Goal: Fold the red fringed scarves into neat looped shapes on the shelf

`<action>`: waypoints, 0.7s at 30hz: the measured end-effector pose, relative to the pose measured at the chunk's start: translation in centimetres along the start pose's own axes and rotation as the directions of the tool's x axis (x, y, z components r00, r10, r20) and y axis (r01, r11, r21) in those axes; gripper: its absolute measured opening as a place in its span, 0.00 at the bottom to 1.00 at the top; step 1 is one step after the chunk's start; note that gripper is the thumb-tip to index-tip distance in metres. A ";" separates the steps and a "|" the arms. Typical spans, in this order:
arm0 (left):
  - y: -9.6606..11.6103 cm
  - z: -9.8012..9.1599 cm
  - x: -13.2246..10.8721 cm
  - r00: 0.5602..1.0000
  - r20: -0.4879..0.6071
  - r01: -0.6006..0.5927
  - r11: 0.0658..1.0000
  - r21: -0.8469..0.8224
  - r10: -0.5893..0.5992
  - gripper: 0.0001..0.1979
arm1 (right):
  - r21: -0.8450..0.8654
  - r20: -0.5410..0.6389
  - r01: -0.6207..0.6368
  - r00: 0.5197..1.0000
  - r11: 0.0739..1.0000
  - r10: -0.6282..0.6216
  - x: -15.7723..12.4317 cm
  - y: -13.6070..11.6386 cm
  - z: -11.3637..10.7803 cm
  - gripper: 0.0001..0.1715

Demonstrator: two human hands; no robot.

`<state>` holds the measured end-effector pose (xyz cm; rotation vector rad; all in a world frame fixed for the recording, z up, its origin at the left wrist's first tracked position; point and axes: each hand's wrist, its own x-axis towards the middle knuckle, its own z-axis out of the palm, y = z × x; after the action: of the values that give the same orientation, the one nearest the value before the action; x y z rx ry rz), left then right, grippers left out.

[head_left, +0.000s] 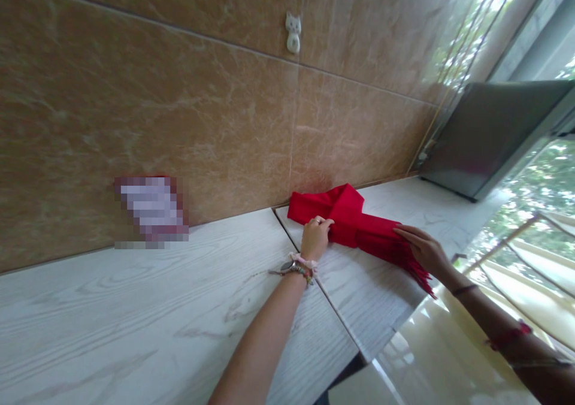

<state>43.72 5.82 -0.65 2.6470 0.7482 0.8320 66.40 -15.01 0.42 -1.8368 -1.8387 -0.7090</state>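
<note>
A red cloth with a fringed end (345,216), like a scarf, lies folded on the pale wood-grain table (215,291) close to the tiled wall. My left hand (316,237), with a ring and bracelets, has its fingers closed on the near edge of the cloth, left of its middle. Over the fringed part at the right, my right hand (422,248) rests with its fingers stretched out, touching the cloth's upper side. The fringe hangs toward the table's front edge below that hand.
A blurred card-like item (155,210) stands against the wall at the left. A white cat-shaped hook (293,32) is on the wall. A grey box-like appliance (485,135) sits at the far right, near windows and a metal railing (503,244).
</note>
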 end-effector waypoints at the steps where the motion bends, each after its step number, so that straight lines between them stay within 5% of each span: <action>1: 0.0 0.0 0.0 1.000 -0.004 0.013 1.000 0.006 -0.013 0.16 | -0.007 0.047 0.026 0.999 1.000 -0.026 -0.3 0.1 0.2 0.23; 5: 0.1 -0.5 -0.4 0.999 0.012 0.035 0.999 0.027 -0.035 0.17 | -0.021 0.225 0.093 0.971 0.995 -0.086 -1.6 0.0 1.1 0.24; 9: 0.3 -0.7 -0.9 0.999 0.005 -0.054 0.995 0.086 0.053 0.19 | -0.032 0.261 0.101 0.961 0.994 -0.089 -2.0 0.3 1.3 0.24; 12: 0.4 -0.5 -1.3 0.982 0.103 -0.172 0.979 0.107 0.161 0.23 | -0.043 0.304 0.140 0.945 0.989 -0.121 -1.8 1.0 0.3 0.26; 15: 0.5 -0.2 -1.6 0.971 0.204 -0.146 0.983 0.110 0.122 0.24 | -0.046 0.324 0.167 0.935 0.985 -0.143 -1.5 1.8 -1.1 0.25; 21: 0.4 -0.2 -1.7 0.973 0.210 -0.124 0.987 0.104 0.100 0.24 | -0.074 0.348 0.148 0.931 0.986 -0.114 -3.5 3.1 -1.4 0.23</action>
<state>42.63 4.55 -1.10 2.8458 0.6163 0.5452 69.54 -18.63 -0.57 -2.0185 -2.2001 -0.5596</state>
